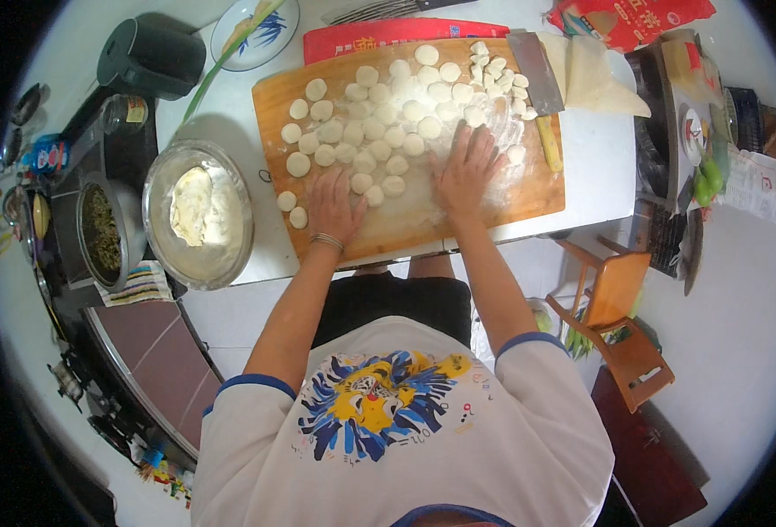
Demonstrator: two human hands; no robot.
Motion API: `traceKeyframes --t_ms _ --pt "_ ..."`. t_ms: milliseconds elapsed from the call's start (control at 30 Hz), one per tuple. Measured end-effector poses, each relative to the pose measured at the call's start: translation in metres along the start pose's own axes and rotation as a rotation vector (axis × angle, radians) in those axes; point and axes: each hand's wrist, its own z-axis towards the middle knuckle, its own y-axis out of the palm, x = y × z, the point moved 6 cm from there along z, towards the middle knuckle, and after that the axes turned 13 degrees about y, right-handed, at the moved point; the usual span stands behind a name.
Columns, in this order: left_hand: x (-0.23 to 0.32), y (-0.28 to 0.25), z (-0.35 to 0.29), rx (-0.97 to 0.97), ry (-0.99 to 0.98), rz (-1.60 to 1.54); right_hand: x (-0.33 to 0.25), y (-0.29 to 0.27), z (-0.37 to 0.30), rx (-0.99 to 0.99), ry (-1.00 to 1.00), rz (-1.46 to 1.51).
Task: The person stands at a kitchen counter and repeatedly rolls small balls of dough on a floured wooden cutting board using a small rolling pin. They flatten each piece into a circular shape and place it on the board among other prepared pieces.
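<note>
A floury wooden board (502, 204) lies before me, with many flattened dough rounds (353, 132) over its left and middle. My left hand (334, 206) is laid palm down near the board's front left, fingers stretched out, beside several rounds. Farther right, my right hand (469, 167) rests flat with its fingers spread; whether dough lies beneath either palm is hidden. Small unflattened dough pieces (493, 77) are clustered at the far right, next to a cleaver (535, 75) with a yellowish handle. Left of the board, a large lump of dough (202, 209) sits in a clear bowl (161, 250).
At the left, a metal pot (125, 233) contains a dark green chopped mixture, near a dark grey jug-like container (151, 57). A patterned plate (269, 39) with green onion stands at the back left. Red packages (397, 35) lie behind the board. A wooden chair (616, 294) stands lower right.
</note>
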Motion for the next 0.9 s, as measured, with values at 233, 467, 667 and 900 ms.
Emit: traceKeyframes --t_ms 233,467,667,900 --pt "0.0 0.002 0.002 -0.021 -0.025 0.037 0.05 -0.009 0.012 -0.074 0.032 0.878" --pt "0.001 0.0 0.006 -0.02 -0.003 0.006 0.044 -0.023 -0.027 -0.073 -0.445 0.468" --pt "-0.001 0.0 0.003 -0.007 0.005 0.048 0.088 -0.053 0.024 0.168 -0.176 0.205" --pt "-0.001 -0.002 0.005 0.032 0.037 0.024 0.075 -0.021 0.114 0.255 -0.038 -0.139"
